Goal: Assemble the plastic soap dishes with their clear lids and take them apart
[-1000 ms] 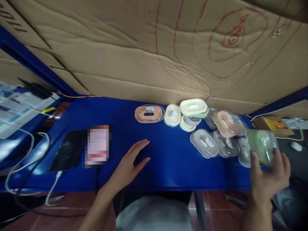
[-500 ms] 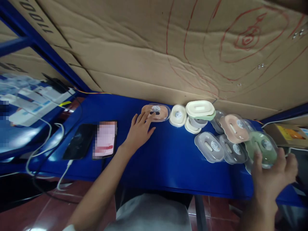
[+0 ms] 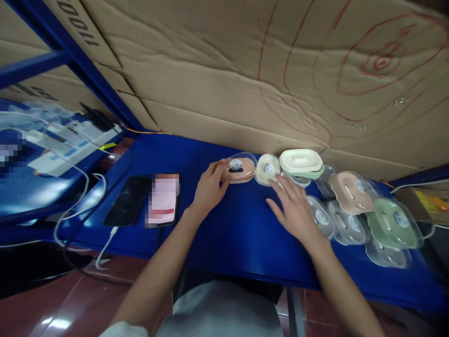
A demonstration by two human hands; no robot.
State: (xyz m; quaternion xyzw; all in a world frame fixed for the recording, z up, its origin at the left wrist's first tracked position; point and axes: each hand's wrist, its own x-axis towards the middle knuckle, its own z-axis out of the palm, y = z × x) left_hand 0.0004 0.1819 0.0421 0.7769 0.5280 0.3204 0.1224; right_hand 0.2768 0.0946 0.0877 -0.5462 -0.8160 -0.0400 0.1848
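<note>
At the back of the blue table, my left hand has its thumb and fingers around the left end of a peach oval plastic box with a clear cover. A round sticker and a dark slot show on its top. My right hand is open, fingers spread, just in front of a cream box; whether its fingertips touch that box I cannot tell. Right of it, a cream oval piece rests on a pale green one, partly hiding a grey piece below.
Grey covered boxes, a peach wavy-edged one and a green one lie overlapping at the right. Two phones lie at the left, with white cables nearby. A cardboard wall stands behind the table.
My right hand has let go of the green box on the right-hand pile and moved left toward the cream box. My left hand has reached forward and closed around the peach box's end.
</note>
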